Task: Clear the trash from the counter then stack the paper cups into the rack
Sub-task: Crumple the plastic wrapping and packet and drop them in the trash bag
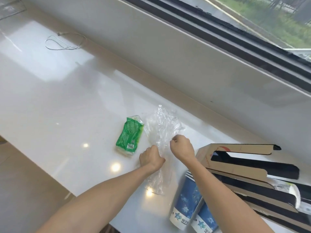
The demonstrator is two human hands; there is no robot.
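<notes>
A long clear plastic bag [161, 126] lies crumpled on the white counter [67, 115]. My left hand [150, 158] grips its near-left side and my right hand [181, 146] pinches its right side, both closed on the film. A green tissue packet [130, 136] lies just left of the bag. Two stacks of blue and white paper cups [186, 204] lie on their sides under my right forearm. The brown cardboard cup rack [235, 163], with long black slots, sits at the right.
A thin white cord [62, 42] is looped on the counter at the far left. A window sill [168, 52] and window run along the back. The counter's front edge drops to a pale floor [25, 190] at the lower left.
</notes>
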